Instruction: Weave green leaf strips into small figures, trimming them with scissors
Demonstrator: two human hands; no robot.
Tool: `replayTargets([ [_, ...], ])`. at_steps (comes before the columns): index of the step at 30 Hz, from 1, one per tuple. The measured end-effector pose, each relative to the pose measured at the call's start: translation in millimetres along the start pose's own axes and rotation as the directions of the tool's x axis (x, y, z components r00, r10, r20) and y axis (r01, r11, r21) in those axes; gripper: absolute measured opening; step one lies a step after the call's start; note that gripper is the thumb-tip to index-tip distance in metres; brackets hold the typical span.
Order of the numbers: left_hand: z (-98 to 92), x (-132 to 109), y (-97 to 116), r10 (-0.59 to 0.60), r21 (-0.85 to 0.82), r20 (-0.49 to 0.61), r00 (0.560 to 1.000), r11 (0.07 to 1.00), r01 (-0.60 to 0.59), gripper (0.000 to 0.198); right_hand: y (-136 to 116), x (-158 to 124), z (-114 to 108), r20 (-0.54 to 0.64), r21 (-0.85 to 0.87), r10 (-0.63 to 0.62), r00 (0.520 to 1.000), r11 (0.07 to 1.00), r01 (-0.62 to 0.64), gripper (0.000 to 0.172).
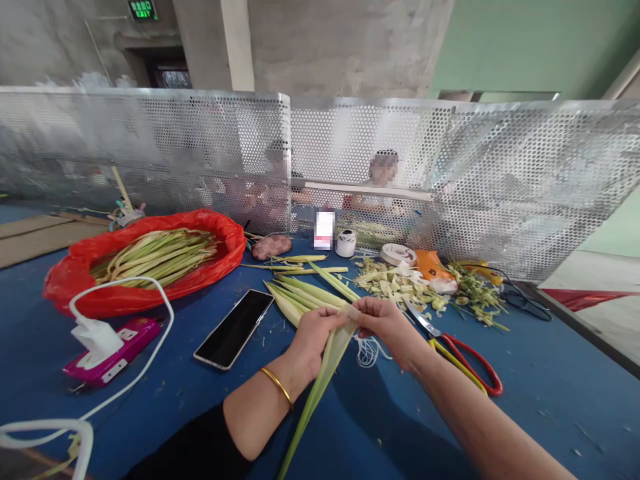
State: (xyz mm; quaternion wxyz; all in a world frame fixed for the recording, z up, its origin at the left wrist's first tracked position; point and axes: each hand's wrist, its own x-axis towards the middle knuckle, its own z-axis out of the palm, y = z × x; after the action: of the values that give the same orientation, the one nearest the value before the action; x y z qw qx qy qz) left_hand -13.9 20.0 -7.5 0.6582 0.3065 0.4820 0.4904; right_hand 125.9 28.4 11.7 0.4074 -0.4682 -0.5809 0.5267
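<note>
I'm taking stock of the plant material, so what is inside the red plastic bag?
Long green and yellowish strips lie heaped in the open red plastic bag. The top layer covers anything beneath, so the bag's bottom cannot be seen.

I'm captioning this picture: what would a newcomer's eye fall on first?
Probably the bright red bag of long green stalks, on the left of the blue table. Next, at the centre, the left hand and right hand pinching a pale green leaf. Then the red-and-yellow-handled scissors, lying to the right of both hands.
</note>
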Motion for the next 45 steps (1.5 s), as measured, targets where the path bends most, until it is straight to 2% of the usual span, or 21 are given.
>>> replayTargets([
  [3,0.3,-1,4,-0.005,0.018,0.023,1.000,1.000,0.005,0.021,0,1,-2,-0.064,0.058,0.001,0.998,0.998,0.003,0.036],
  [6,2.9,-6,8,0.058,0.060,0.051,0.997,0.996,-0.061,0.022,4,4,-3,-0.194,0.094,-0.011,0.981,0.995,0.030,0.033],
  [9,4.7,-11,9,0.156,0.202,0.120,0.981,0.963,-0.178,0.036,3,8,-13,-0.314,0.091,-0.037,0.949,0.993,0.069,0.030],
  [11,4.7,-13,8,0.191,0.334,0.196,0.962,0.909,-0.249,0.040,0,11,-25,-0.382,0.074,-0.060,0.922,0.993,0.095,0.029],
  [13,4.2,-13,5,0.206,0.430,0.251,0.946,0.852,-0.299,0.035,-4,12,-35,-0.440,0.055,-0.079,0.894,0.992,0.115,0.027],
  [15,3.7,-11,3,0.230,0.475,0.257,0.939,0.816,-0.330,0.022,-6,12,-41,-0.473,0.039,-0.089,0.877,0.992,0.121,0.026],
  [18,2.8,-9,0,0.284,0.483,0.201,0.938,0.804,-0.347,0.010,-2,11,-33,-0.421,0.020,-0.059,0.905,0.997,0.074,0.024],
  [21,1.7,-7,0,0.337,0.480,0.151,0.929,0.797,-0.367,0.010,6,7,-11,-0.279,0.009,0.024,0.960,1.000,-0.023,0.016],
  [24,0.8,-6,0,0.360,0.459,0.114,0.926,0.807,-0.371,0.009,10,2,4,-0.199,0.033,0.071,0.977,0.997,-0.066,0.011],
  [29,0.7,-3,2,0.287,0.347,0.043,0.957,0.894,-0.284,0.004,-3,-3,-2,-0.182,0.119,0.052,0.982,0.992,-0.030,0.019],
  [33,2.4,-9,7,0.189,0.292,0.092,0.978,0.934,-0.208,0.006,-7,-6,-11,-0.239,0.139,0.012,0.971,0.990,0.022,0.026],
  [37,5.8,-15,7,0.142,0.310,0.201,0.969,0.929,-0.200,0.012,3,-15,-13,-0.279,0.102,-0.018,0.960,0.994,0.048,0.027],
  [41,8.1,-16,1,0.182,0.368,0.214,0.960,0.895,-0.252,0.023,14,-29,-12,-0.220,0.029,-0.013,0.975,0.999,0.020,0.022],
  [45,7.9,-16,-6,0.332,0.440,0.197,0.922,0.811,-0.386,0.033,23,-45,-7,-0.103,-0.099,-0.029,0.994,0.995,0.018,0.015],
])
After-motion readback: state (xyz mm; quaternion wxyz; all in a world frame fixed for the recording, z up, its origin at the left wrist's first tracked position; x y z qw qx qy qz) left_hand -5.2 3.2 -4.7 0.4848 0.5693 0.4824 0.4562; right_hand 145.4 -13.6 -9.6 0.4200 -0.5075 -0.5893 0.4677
